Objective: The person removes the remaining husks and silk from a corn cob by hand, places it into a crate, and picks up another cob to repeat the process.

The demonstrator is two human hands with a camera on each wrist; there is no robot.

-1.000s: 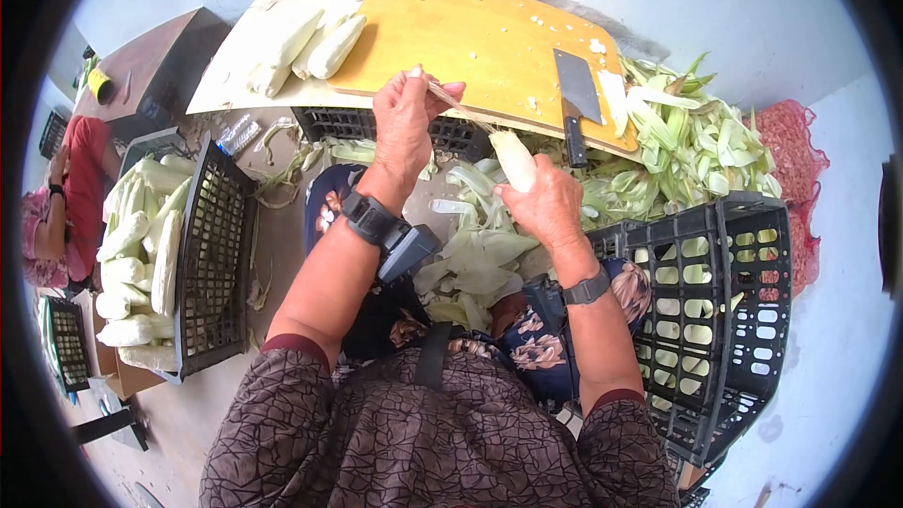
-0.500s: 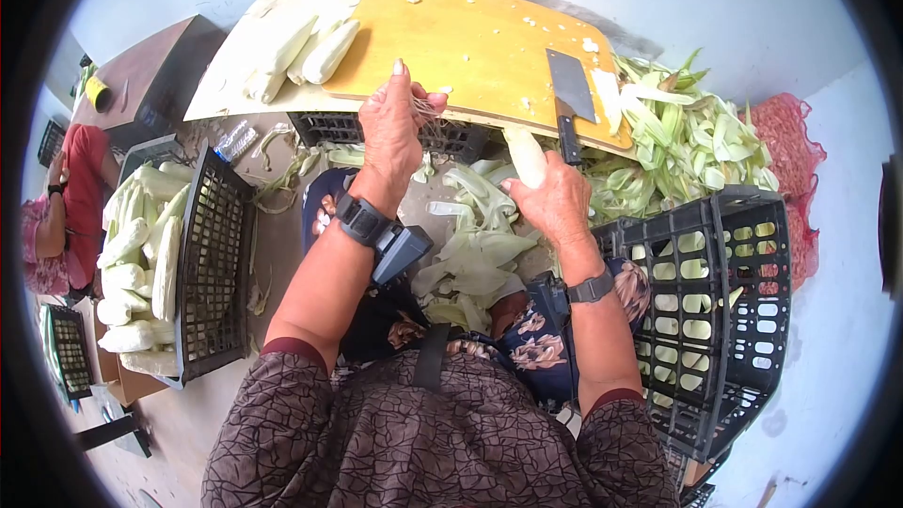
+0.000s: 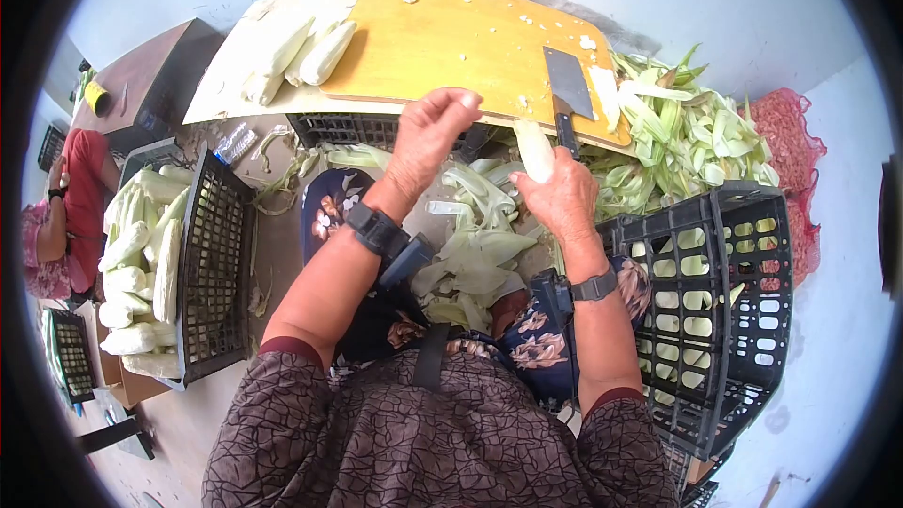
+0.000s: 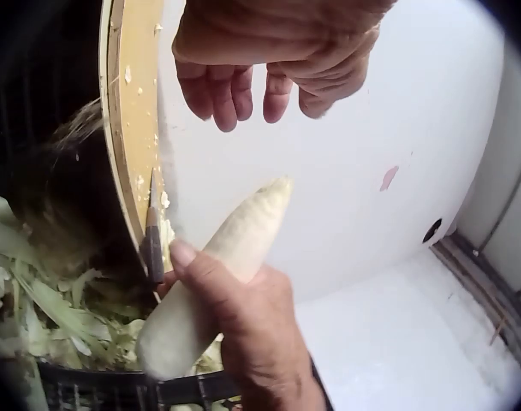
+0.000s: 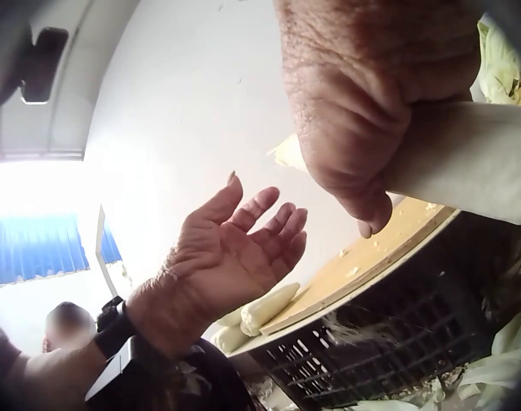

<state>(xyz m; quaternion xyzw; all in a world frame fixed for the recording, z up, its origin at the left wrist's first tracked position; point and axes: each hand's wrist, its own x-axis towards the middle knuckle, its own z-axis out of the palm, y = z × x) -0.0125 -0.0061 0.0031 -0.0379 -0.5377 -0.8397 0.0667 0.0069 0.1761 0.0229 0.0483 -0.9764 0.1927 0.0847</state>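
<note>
My right hand grips a pale ear of corn by its lower part, thumb along its side, tip pointing up and away. In the left wrist view the ear shows whole, wrapped in thin, whitish inner husk. My left hand hovers to the left of the ear with loosely bent fingers and nothing in them. From the right wrist view, the left palm faces up, fingers apart. A wisp of corn silk hangs in the air below the board's edge. The cleaver lies on the yellow cutting board.
Several ears lie at the board's left. Loose husks heap at its right, with more husks on the floor between my legs. Black crates stand at left and right, the left one holding corn. Another person is at far left.
My left hand pulled strands of silk off the ear's tip, let them go, and has come back rightward toward the ear. The right hand still holds the ear, shifted slightly right.
</note>
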